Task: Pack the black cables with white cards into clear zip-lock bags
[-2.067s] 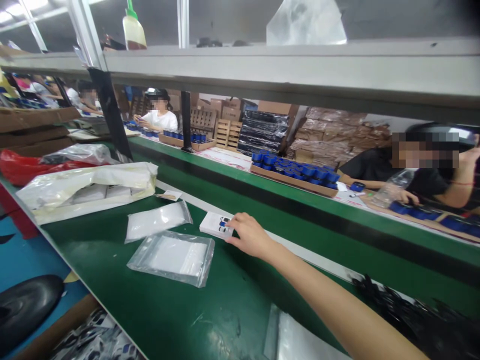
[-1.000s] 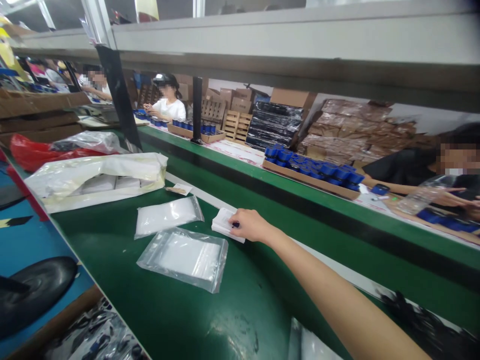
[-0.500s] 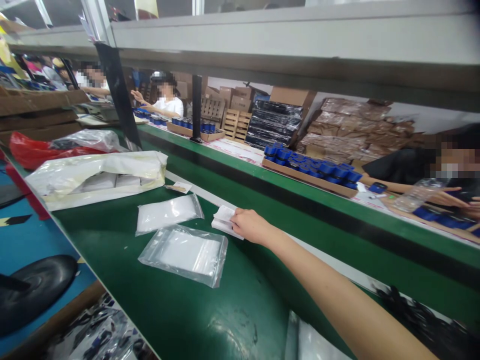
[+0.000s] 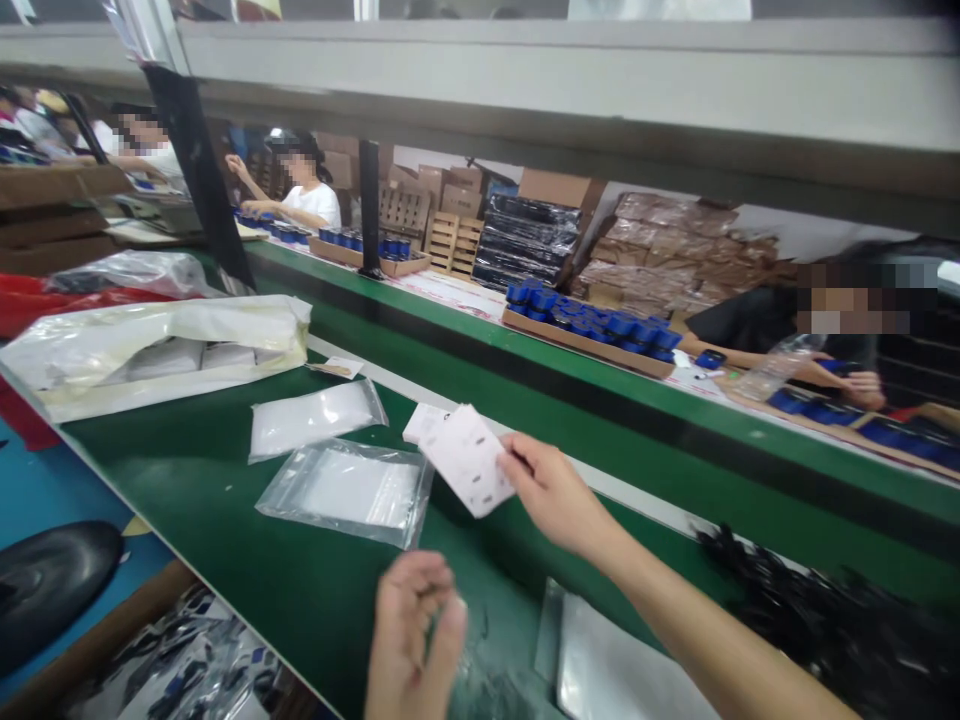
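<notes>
Between the thumb and fingers of my right hand (image 4: 551,490) is a white printed leaflet (image 4: 466,462), tilted and raised off the green work surface (image 4: 315,590). Behind it, partly covered, lies a small stack of white paper (image 4: 422,422). My left hand (image 4: 420,630) hovers over the surface at the lower middle, fingers curled but thumb apart, with nothing in it. Left of the leaflet lie a clear zip bag with white contents (image 4: 360,485) and another filled clear bag (image 4: 315,418). One more clear bag (image 4: 622,655) rests beneath my right forearm.
A torn white package (image 4: 172,350) lies at the left. Black cables (image 4: 832,610) are heaped at the right. A box below the edge holds small bagged parts (image 4: 195,650). Across the bench, a tray holds blue parts (image 4: 592,322), and co-workers sit there. A shelf (image 4: 480,75) spans overhead.
My right hand has lifted a leaflet off the small paper stack and drawn it towards me. My left hand has come into view from below. The view has shifted slightly right.
</notes>
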`<state>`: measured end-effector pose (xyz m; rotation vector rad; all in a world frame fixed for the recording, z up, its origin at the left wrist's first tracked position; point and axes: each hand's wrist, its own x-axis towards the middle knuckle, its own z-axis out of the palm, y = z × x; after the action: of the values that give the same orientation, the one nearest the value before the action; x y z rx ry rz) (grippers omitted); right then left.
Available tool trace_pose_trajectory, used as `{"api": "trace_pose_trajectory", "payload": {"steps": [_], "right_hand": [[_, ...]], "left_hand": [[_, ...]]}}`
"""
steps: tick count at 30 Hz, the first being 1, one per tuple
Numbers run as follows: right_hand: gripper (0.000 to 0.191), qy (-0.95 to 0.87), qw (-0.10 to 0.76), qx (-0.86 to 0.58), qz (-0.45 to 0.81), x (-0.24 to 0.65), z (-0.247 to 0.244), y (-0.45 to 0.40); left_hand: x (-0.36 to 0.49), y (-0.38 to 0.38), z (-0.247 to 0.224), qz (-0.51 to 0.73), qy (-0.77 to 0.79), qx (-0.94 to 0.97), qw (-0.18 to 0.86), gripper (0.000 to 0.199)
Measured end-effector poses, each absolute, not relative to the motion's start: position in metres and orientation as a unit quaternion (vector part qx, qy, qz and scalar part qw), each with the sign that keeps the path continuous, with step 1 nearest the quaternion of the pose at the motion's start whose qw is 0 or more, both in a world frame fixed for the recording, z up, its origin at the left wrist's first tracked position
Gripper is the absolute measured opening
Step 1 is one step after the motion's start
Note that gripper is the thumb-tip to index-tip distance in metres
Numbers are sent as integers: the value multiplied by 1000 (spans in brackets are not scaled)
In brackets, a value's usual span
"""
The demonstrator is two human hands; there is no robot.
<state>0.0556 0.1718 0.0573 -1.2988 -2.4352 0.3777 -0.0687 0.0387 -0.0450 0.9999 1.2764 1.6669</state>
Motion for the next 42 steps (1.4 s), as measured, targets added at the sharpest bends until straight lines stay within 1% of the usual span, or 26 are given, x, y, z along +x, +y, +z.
{"api": "trace_pose_trajectory", "payload": {"steps": [3,5,8,10,12,14,17,20,23,26,28,31,36,39,40,42], "right_hand": [[21,-862,198,-437,161,67,42,115],[25,-874,209,-415,140,68,27,83],[31,-897,198,-381,101,66,9,54],[27,-886,211,-392,124,66,2,46],[28,-844,261,-434,178,69,-5,41],[35,-783,329,-476,230,71,-14,36],[31,-697,414,-510,288,69,-29,25],[23,-643,450,-529,323,63,-38,12],[19,-615,476,-538,326,59,-41,-2],[22,-558,517,-562,325,56,-48,-16],[27,-520,534,-566,351,54,-55,-22],[29,-499,559,-547,373,53,-63,-24],[13,-565,531,-530,343,61,-59,-19],[10,-562,547,-519,339,64,-59,-20],[15,-547,556,-523,344,64,-60,-21],[25,-521,557,-534,364,63,-63,-22]], "left_hand": [[-77,43,-44,699,526,346,337,48],[-78,39,-43,699,539,346,318,53],[-77,29,-42,624,586,388,343,42],[-76,24,-43,577,608,400,371,36],[-74,23,-43,575,610,390,381,36],[-71,24,-43,588,605,379,379,39],[-67,26,-40,593,596,376,389,38],[-66,24,-33,584,598,384,393,31],[-66,17,-25,561,591,409,411,31],[-61,9,-21,554,585,415,423,32],[-56,6,-20,554,589,412,419,30],[-50,4,-22,565,575,420,416,29],[-47,5,-29,576,568,409,423,24],[-45,6,-33,604,575,380,400,31],[-44,6,-34,612,575,375,392,33],[-44,5,-34,608,574,385,391,28]]}}
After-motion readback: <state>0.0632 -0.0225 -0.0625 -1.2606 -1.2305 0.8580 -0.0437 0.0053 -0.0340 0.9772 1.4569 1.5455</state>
